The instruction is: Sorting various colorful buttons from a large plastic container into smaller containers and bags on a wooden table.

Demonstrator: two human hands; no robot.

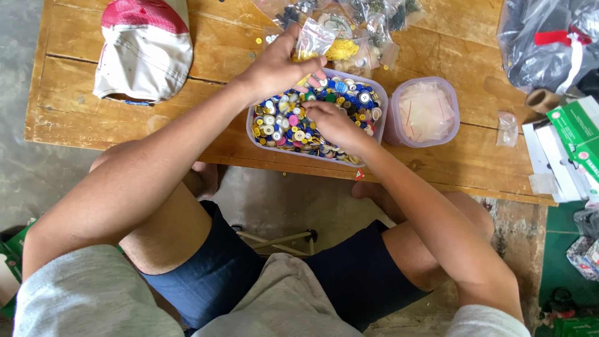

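Grey sleeves and dark blue shorts filled the near edge of the view, the person's bare knees spread below a low wooden table (125,93). Both forearms reached forward and inward from there, meeting over a clear plastic tub (380,103) heaped with mixed buttons (281,125) in blue, white, yellow and pink.

The left hand (274,65) hovered over the tub's far edge, fingers closed in a pinch on a small clear bag (314,39) that stood upright from the fingertips, its mouth toward the right hand. The right hand (334,122) lay lower, down on the buttons near the middle of the tub, fingers curled onto the pile; whether it actually gripped a button could not be told. So the bag sat just beyond and above the right hand, and the buttons lay directly under it; the right hand was the nearer one to the pile.

To the right of the right hand, touching the tub's side, stood a second, smaller tub (452,93) with empty little bags inside. Beyond the left hand lay more small bags (349,50) already filled. Well out to the left of the left hand rested a red and white cap (143,56). Far right sat green and white boxes (577,134) and a large dark bag (543,43).
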